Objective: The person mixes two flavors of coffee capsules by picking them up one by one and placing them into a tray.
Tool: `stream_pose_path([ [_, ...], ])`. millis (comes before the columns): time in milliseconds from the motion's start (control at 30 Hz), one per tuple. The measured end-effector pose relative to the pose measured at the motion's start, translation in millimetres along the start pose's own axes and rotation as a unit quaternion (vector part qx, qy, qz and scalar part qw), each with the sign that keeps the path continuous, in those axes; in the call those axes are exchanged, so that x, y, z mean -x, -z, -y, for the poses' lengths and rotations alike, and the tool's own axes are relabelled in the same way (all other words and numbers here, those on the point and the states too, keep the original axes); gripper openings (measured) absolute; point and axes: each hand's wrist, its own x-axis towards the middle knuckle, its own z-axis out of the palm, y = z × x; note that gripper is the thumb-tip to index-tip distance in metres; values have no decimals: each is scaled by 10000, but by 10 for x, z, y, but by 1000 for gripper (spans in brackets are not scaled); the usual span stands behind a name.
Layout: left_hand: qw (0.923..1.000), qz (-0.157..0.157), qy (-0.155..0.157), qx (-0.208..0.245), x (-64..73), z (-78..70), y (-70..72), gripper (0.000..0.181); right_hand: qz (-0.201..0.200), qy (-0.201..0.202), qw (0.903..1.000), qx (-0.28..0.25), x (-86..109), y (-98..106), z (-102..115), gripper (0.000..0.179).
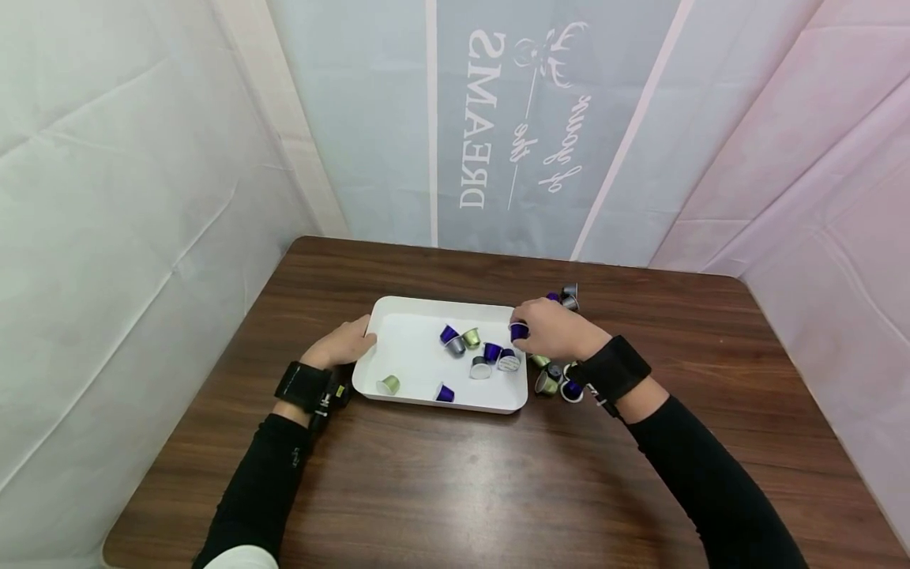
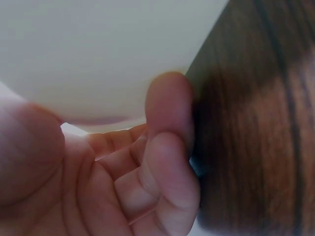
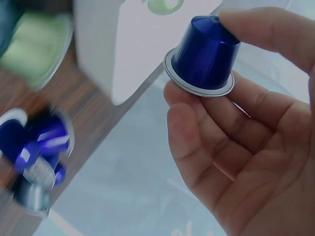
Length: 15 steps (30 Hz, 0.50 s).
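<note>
A blue coffee capsule (image 3: 204, 56) with a silver rim is pinched between the thumb and fingers of my right hand (image 1: 553, 328), over the right end of a white tray (image 1: 415, 324). My left hand (image 1: 343, 344) grips the tray's left edge, its fingers curled against the wall in the left wrist view. Inside the tray lie several capsules: a green capsule (image 1: 389, 385) near the front left, a blue capsule (image 1: 445, 393) by the front wall, and a loose group around a grey capsule (image 1: 456, 345) toward the middle and right.
Right of the tray, partly behind my right hand and wrist, more capsules lie on the wooden table (image 1: 455, 482), among them a green capsule (image 1: 546, 384). Grey capsules (image 1: 569, 296) sit farther back. Fabric curtains (image 1: 384, 118) hang behind and beside the table.
</note>
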Motion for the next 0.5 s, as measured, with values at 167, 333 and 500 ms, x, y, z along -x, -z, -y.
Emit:
stream_pose_path([
  [167, 10000, -16, 44, 1, -4, -8, -1, 47, -151, 145, 9998, 35, -105, -68, 152, 24],
  [333, 10000, -20, 2, -31, -2, -8, -2, 48, -140, 97, 9998, -96, -196, -104, 291, 28],
  [500, 10000, -22, 19, -28, -6, 4, -20, 47, -122, 180, 9992, -340, -271, -130, 383, 28],
])
